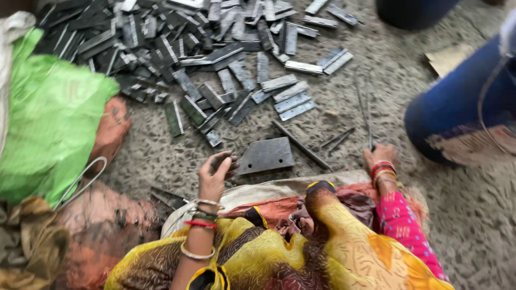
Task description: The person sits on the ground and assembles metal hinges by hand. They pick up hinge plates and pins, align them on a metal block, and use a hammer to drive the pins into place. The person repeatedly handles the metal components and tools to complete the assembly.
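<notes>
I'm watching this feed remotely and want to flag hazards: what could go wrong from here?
1. The left hand reaches bare toward the flat metal plate; its edges could cut.
2. The right hand rests on thin metal rods that might poke or roll.
3. The pile of metal strips sprawls loosely and may slide toward the person's lap.

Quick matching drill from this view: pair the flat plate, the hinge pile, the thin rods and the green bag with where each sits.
Things:
1. flat plate
2. hinge pile
3. thin rods
4. green bag

Places:
A. far left edge
B. above the right hand
C. just right of the left hand
D. top of the floor, spread wide

Pairs: 1-C, 2-D, 3-B, 4-A
</notes>
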